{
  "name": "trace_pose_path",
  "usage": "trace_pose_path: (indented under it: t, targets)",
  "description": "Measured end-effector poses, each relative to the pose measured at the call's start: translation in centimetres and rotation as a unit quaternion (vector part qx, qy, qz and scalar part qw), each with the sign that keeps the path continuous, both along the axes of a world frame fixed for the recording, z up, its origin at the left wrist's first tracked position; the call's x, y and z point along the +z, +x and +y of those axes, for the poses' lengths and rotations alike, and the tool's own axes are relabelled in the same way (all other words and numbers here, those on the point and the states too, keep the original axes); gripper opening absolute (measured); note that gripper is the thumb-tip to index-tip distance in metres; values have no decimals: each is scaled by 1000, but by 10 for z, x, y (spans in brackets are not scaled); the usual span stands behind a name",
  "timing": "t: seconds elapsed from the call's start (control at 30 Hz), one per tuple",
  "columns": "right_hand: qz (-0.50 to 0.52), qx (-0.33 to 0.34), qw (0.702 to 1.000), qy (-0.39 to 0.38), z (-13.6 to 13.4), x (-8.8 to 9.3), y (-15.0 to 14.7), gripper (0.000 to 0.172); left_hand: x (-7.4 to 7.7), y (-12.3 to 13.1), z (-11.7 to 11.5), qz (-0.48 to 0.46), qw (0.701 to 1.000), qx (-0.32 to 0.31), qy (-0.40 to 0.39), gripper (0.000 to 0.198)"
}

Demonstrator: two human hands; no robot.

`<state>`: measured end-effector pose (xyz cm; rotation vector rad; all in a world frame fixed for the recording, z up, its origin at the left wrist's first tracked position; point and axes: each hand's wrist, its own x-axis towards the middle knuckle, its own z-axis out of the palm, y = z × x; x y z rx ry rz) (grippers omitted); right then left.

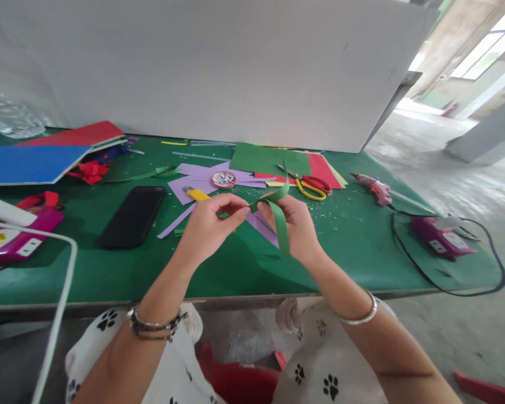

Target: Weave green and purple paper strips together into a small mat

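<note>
Both hands meet above the front of the green table, holding a green paper strip (281,230). My left hand (208,224) pinches its left end between thumb and forefinger. A loop of the strip curls over the fingers of my right hand (298,227), and one end hangs down; the thumb presses on it. Just behind my left hand lies a yellow utility knife (197,194). Purple paper pieces (189,182) spread underneath and behind the hands, with a small red-rimmed round dish (224,179) on them. Scissors (313,188) with red and yellow handles lie behind my right hand.
Green (256,158) and red paper sheets (323,171) lie by a white panel (219,67). Right: a pink glue gun (376,189) and a corded purple power strip (441,238). Left: a black phone (132,216), another power strip (33,233), a blue board (29,163) and a plastic bottle (10,115).
</note>
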<state>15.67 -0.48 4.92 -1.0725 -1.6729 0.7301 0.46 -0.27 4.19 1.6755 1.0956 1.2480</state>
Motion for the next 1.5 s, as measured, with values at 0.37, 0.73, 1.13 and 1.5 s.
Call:
trace_pose_path:
  t: [0.37, 0.73, 1.13, 1.5]
  targets:
    - [-147, 52, 988, 4, 4, 3, 10, 23, -1, -3, 0, 146, 987, -27, 68, 18]
    - [-223, 115, 955, -158, 14, -4, 25, 24, -22, 8, -1, 152, 988, -10, -39, 25]
    - [-338, 175, 923, -52, 15, -37, 11, 41, -43, 6, -18, 538, 843, 26, 1, 21]
    - [-226, 159, 961, -4, 26, -36, 20, 16, -53, 8, -23, 558, 822, 92, 73, 15]
